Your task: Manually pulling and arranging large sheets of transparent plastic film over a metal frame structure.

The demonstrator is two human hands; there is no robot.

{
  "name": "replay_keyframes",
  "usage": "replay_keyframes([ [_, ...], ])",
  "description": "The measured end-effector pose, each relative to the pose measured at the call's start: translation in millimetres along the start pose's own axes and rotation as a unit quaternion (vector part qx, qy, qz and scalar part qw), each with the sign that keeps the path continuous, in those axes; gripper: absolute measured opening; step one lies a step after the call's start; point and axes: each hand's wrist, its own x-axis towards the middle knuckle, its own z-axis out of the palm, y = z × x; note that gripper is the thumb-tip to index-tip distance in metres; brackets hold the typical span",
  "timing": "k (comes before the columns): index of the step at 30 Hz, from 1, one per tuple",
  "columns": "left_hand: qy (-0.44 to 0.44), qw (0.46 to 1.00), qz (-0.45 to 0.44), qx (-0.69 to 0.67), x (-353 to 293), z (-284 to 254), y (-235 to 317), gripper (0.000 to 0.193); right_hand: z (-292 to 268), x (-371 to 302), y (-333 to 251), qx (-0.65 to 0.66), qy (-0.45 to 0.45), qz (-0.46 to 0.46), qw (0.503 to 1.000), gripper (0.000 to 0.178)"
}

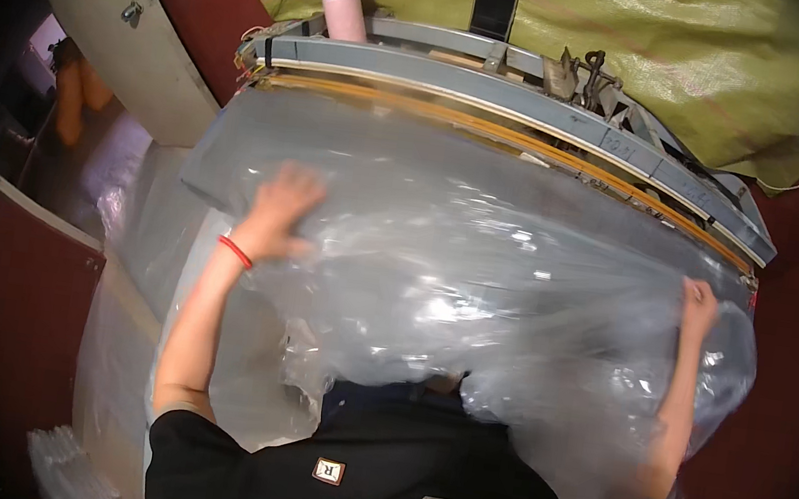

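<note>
A wide sheet of clear plastic film (391, 238) lies crumpled and shiny across the work surface in front of me and spills toward my lap. My left hand (286, 209), with a red band at its wrist, rests over the film's left part, fingers spread and a little blurred. At the right, my right hand (700, 304) pinches the film near its edge, and taut creases run leftward from the fingers. Beyond the film stretches a long metal bar (480, 99) with an orange strip (418, 109) along its near side.
A pink bottle (341, 5) and a dark phone (493, 12) stand behind the bar, near a metal clamp (594, 78). A yellow-green tarp (668, 53) hangs at the back. To the left are a door (132, 22) and more plastic film (145, 226); a stack of bags (73, 469) lies lower left.
</note>
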Motion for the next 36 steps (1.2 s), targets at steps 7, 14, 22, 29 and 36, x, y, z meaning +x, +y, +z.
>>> replay_keyframes([
  [7, 0.019, 1.0, 0.024, -0.006, 4, 25, 42, 0.078, -93, -17, 116, -0.208, 0.073, 0.071, 0.973, 0.026],
  [14, 0.207, 0.94, 0.06, -0.263, -26, 8, 48, 0.055, -94, -20, 105, -0.215, 0.076, 0.122, 0.966, 0.028],
  [22, 0.119, 0.969, 0.055, -0.208, -53, 46, 99, 0.034, -88, -17, 106, -0.231, 0.086, 0.113, 0.963, 0.029],
  [29, 0.349, 0.599, -0.145, -0.706, -27, 0, 55, 0.033, -93, -24, 105, -0.211, 0.101, 0.097, 0.967, 0.028],
  [36, 0.158, 0.561, -0.194, -0.789, -31, 24, 84, 0.029, -92, -21, 112, -0.208, 0.112, 0.108, 0.966, 0.028],
])
